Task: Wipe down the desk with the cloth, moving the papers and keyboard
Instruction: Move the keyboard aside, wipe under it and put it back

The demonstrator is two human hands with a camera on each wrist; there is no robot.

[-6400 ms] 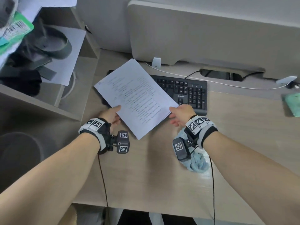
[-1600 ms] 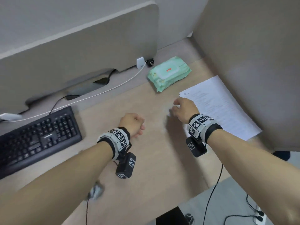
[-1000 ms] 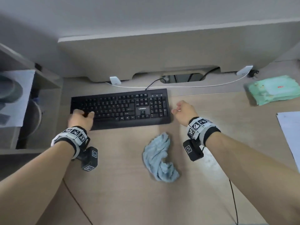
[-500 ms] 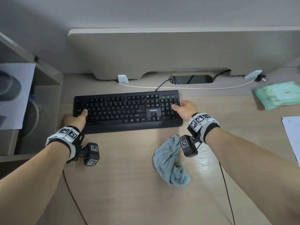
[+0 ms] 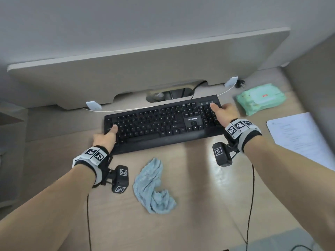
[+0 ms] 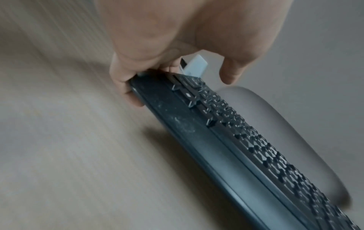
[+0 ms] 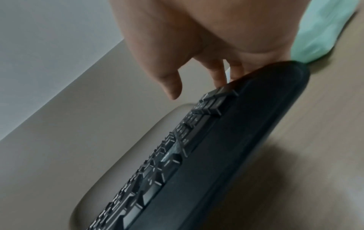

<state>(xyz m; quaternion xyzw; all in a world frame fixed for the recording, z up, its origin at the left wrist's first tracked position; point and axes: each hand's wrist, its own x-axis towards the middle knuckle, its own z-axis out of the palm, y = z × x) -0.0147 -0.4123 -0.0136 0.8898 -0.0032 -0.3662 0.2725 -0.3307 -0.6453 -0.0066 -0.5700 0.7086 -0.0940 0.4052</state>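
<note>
A black keyboard lies across the back of the wooden desk, slanted with its right end farther back. My left hand grips its left end, thumb on the keys. My right hand grips its right end the same way. In the left wrist view the fingers of the left hand curl under the keyboard, which casts a shadow below. The right hand holds the keyboard likewise. A crumpled light blue cloth lies in front of it, untouched. Printed papers lie at the right.
A green pack of wipes sits just right of the keyboard's right end. Behind the keyboard run a white cable, a white plug, a cable hole and a beige partition panel.
The papers went from over the keyboard to the desk's right side. Both hands then took the keyboard's ends, and it has shifted right toward the wipes pack, right end farther back.
</note>
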